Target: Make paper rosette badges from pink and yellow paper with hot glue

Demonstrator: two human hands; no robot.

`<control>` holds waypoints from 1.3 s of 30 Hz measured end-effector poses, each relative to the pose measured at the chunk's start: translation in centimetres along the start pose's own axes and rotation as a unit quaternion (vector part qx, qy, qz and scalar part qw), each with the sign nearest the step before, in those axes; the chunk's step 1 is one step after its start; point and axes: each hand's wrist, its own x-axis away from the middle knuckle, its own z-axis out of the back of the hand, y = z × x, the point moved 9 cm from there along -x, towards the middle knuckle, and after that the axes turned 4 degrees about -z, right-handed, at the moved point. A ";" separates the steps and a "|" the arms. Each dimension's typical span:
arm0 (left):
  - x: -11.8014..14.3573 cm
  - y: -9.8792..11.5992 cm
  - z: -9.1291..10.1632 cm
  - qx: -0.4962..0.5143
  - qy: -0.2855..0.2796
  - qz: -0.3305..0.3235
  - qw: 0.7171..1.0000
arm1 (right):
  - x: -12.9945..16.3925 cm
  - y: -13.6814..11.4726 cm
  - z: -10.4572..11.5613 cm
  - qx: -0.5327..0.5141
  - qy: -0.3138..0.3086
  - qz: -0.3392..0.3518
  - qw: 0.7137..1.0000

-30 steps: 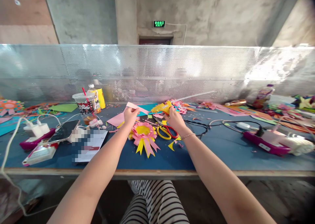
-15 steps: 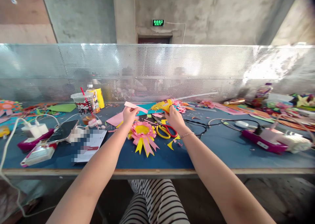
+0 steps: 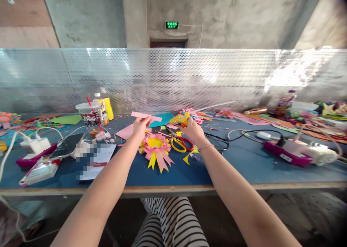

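A pink paper strip [image 3: 155, 118] is pinched in my left hand [image 3: 141, 126], its ends sticking out on both sides of the fingers. My right hand [image 3: 193, 130] is wrapped round a yellow hot glue gun [image 3: 180, 119], whose nozzle points left toward the strip. A white glue stick [image 3: 217, 105] juts from the gun's back. Below and between my hands lies a pink and yellow paper rosette [image 3: 155, 149] with notched tails. Scissors [image 3: 179, 143] with red and yellow handles rest to its right. Blue paper [image 3: 164, 119] lies behind the strip.
A plastic cup [image 3: 91, 118] with a red straw, a phone [image 3: 67, 144] and a tablet [image 3: 99, 162] stand or lie on the left. A purple power strip [image 3: 286, 156] with cables is at right. Behind the table [image 3: 238, 169] rises a perforated metal screen [image 3: 168, 69].
The strip in my left hand has turned more level and shows more of its length. The glue gun has shifted slightly away from the strip and tilted. The view has moved a little.
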 end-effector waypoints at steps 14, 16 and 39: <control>2.1 -0.4 -3.9 -0.002 -0.187 0.115 0.976 | -0.9 1.1 -0.4 -0.033 0.026 0.066 0.997; 2.7 -0.3 -4.7 -0.002 -0.228 0.124 0.966 | 0.3 -2.6 1.1 -0.146 0.050 0.195 0.969; 2.9 0.3 -5.5 -0.056 -0.200 0.034 0.978 | 4.5 -9.1 1.9 -0.442 -0.046 0.294 0.846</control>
